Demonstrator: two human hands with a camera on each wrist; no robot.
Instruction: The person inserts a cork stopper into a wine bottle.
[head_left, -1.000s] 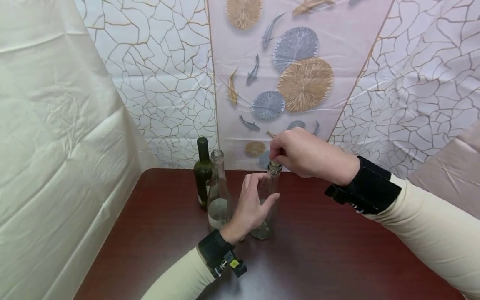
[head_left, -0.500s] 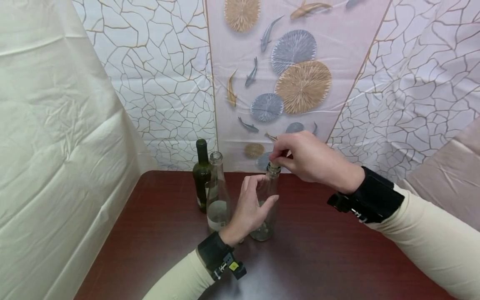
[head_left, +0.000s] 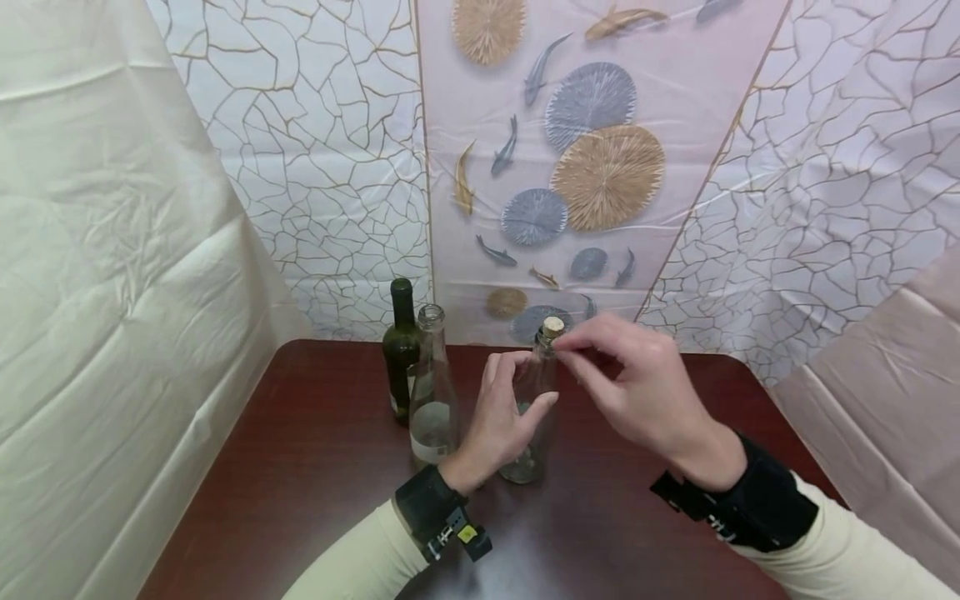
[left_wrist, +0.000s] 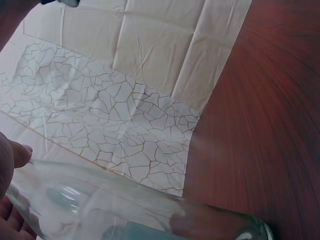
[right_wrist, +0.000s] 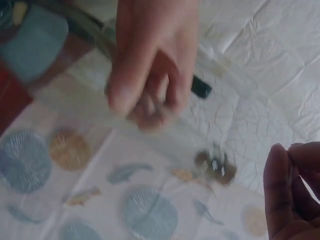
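Note:
My left hand holds a clear glass bottle around its body; the bottle stands upright on the table. In the left wrist view this bottle lies across the lower edge, with a thumb at its side. A cork sits in the bottle's mouth, part of it above the rim. Just right of the neck is my right hand, thumb and forefinger close together with nothing visible between them. In the right wrist view its fingertips are apart from the blurred cork.
A second clear bottle with a pale label and no stopper stands left of my left hand. Behind it stands a dark green bottle. Patterned cloth hangs behind the dark red table.
My right hand has let go of the cork and moved down and to the right of the neck. The cork's top now shows. My left hand stays on the bottle.

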